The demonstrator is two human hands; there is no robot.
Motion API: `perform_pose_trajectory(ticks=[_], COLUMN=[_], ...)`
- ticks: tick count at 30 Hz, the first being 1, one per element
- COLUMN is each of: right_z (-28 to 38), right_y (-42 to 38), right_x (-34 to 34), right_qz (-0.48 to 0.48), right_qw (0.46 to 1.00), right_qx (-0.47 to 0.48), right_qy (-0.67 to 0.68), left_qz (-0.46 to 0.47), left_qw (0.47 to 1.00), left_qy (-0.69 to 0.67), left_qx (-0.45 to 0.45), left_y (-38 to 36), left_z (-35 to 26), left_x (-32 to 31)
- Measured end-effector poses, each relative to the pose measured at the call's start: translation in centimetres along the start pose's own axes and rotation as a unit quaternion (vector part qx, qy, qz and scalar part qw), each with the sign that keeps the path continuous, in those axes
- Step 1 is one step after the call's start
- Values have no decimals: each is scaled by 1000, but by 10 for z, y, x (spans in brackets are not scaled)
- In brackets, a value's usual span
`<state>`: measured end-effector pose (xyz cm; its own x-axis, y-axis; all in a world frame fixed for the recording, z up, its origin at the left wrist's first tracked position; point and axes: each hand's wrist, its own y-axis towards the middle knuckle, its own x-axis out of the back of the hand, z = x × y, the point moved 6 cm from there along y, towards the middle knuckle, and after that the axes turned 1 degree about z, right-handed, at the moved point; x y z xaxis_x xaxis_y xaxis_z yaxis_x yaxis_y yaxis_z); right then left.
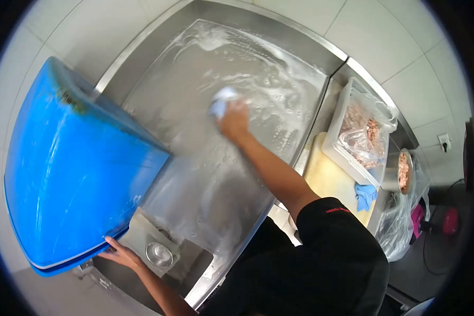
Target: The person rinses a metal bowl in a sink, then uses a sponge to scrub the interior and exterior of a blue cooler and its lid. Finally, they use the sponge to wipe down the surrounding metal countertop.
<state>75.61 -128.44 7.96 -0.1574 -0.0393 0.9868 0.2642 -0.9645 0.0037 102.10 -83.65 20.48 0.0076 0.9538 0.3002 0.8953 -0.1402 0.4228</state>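
My right hand (234, 119), slightly blurred, is closed on a light blue and white cloth (224, 100), pressed on the wet steel counter (200, 131). White suds (271, 60) streak the counter around it and toward the back. At lower left, my left hand (122, 255) grips the rim of a large blue plastic bin (84, 174). The bin is tipped over on the counter's left side, with a dark grimy patch near its upper corner. Its inside is hidden from me.
Below the counter's left end, a sink (137, 289) holds a pale container with a round metal cup (158, 255). To the right are a yellowish cutting board (326, 174), a clear tub (353, 131) of bagged pinkish food, a blue cloth (365, 196) and a metal pot (400, 171).
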Motion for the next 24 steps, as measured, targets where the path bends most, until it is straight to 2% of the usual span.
perform_pose_trajectory(ticks=[1,2,3,4,5,7,8,10,11,13,15,17,20,23,24], right_z=[-41,-83,-118,-139,-139,-127,-101,-41,-12,51,108,127,80,-19,-50], right_y=[18,33,47,61,79,116,134,181,211,242,230,169,131,182,203], right_x=[9,2,10,17,20,29,35,23,11,-5,-24,-12,-17,-13,0], right_qz=[4,-71,-77,-81,-80,-70,-62,-63,-70,-106,-111,-49,-73,-115,-70], right_qw=[997,984,976,965,966,965,981,995,997,993,988,976,966,993,997], right_qx=[-67,-139,-194,-247,-245,-251,-184,-78,-38,44,98,183,202,22,-24], right_qy=[-31,-88,-59,-26,-20,-21,-10,9,18,38,38,111,146,13,-22], left_qz=[-29,0,8,110,206,298,293,384,394,378,385,393,400,406,413], left_qw=[998,999,989,973,941,906,908,864,831,828,808,808,802,788,779], left_qy=[9,42,106,168,230,171,175,308,353,389,439,426,415,432,444], left_qx=[63,17,98,117,134,248,244,110,172,140,75,107,155,166,162], left_y=[-19,-36,-71,-102,-126,-160,-162,-159,-159,-156,-155,-152,-152,-148,-147], left_z=[3,29,57,86,103,94,81,41,36,48,61,55,50,54,49], left_x=[-2,1,2,-8,-20,-59,-73,-109,-118,-125,-124,-127,-130,-133,-134])
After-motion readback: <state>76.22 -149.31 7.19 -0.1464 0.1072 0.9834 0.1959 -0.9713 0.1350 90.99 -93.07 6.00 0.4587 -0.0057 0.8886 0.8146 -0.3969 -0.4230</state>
